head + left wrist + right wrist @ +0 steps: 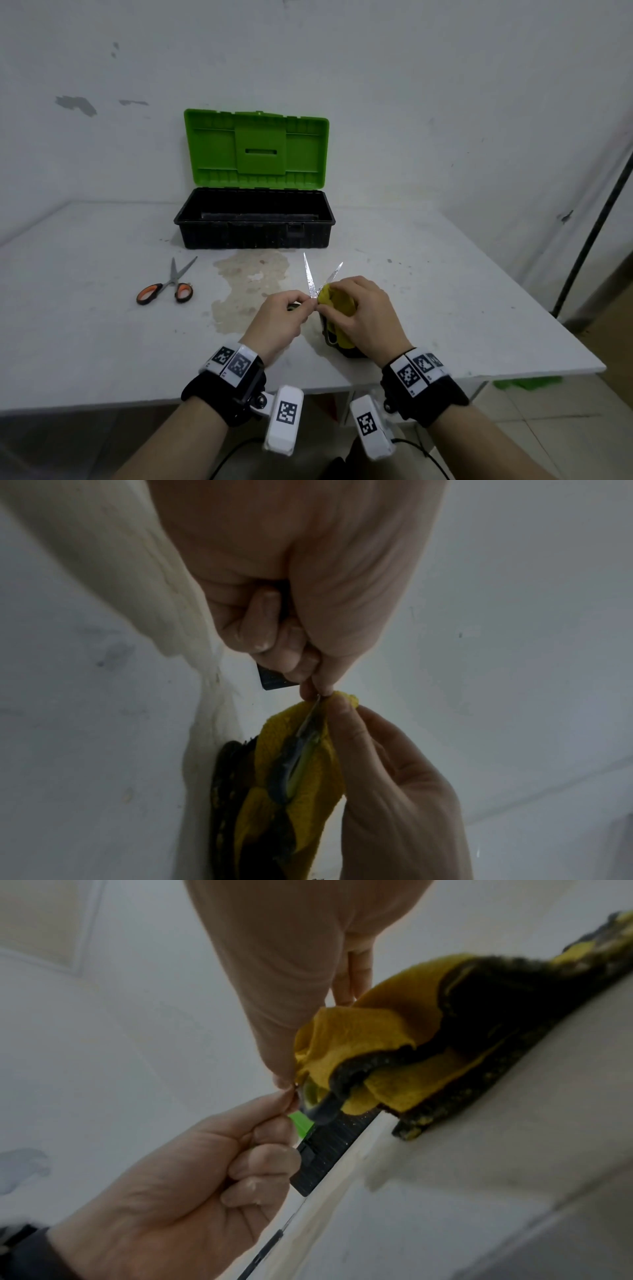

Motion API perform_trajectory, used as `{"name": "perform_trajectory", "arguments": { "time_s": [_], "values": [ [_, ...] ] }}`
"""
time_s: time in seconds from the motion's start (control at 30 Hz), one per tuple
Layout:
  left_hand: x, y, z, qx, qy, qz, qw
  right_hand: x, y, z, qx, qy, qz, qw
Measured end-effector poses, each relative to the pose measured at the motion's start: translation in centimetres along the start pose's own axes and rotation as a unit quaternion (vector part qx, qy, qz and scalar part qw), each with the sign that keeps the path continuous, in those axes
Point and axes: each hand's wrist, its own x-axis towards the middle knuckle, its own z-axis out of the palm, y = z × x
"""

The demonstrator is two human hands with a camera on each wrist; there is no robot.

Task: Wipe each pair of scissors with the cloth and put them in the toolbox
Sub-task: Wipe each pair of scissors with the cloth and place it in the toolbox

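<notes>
Head view first: just below the middle of the frame the left hand (279, 317) pinches the held scissors (317, 277) near the pivot with curled fingers, blades splayed open and pointing up the frame toward the toolbox (254, 219), which sits open at center with its green lid up and looks empty from here. The right hand (363, 315) is curled round the yellow cloth (337, 301), pressing it against the right blade. A second pair, the orange-handled scissors (168, 289), lies on the table (102, 325) at left, well apart. Left wrist view: cloth bunched under the right fingers at lower center, a thin sliver of blade poking out. Right wrist view: same pinch mid-frame, fingertips nearly touching. I'd guess the scissors are light, stiff and a bit slick — hold by handles or pivot, not the edges; the cloth's soft and floppy.
</notes>
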Motion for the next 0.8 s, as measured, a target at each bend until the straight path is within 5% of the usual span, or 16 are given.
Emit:
{"name": "perform_trajectory", "arguments": {
  "time_s": [0.27, 0.8],
  "values": [
    [0.3, 0.0, -0.2, 0.024, 0.007, 0.001, 1.0, -0.2, 0.1, 0.8, 0.094, 0.026, 0.054, 0.994],
    [0.1, 0.4, 0.5, 0.102, -0.005, 0.033, 0.994, -0.2, 0.4, 0.8, 0.07, 0.052, 0.04, 0.995]
  ]
}}
